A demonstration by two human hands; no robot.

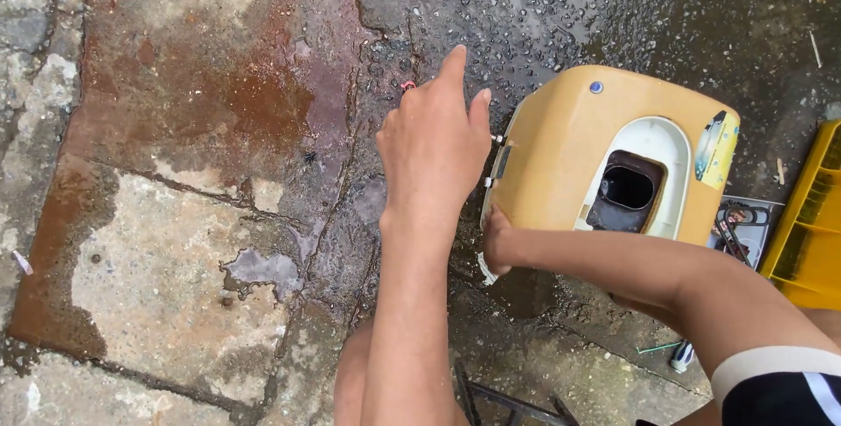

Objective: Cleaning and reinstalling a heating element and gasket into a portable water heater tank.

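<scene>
The wet stone paving (166, 242) is lying under everything, reddish and grey, cracked into slabs and darker toward the top. On it a yellow-tan plastic housing (561, 150) is sitting; it has a white-rimmed oval opening with a dark hole inside, and serves as reference here. Right of the housing, a bright yellow crate (810, 225) is showing at the frame edge. Between housing and crate a small grey tray (745, 229) is holding tangled wires. The left hand (434, 150) is hovering just left of the housing, forefinger extended, remaining fingers loosely curled, gripping nothing visible. The right hand (498, 246) is gripping the housing's lower left edge; only the thumb shows, fingers hidden underneath. Below the housing a small white-and-blue object (682, 356) is lying on the ground.
</scene>
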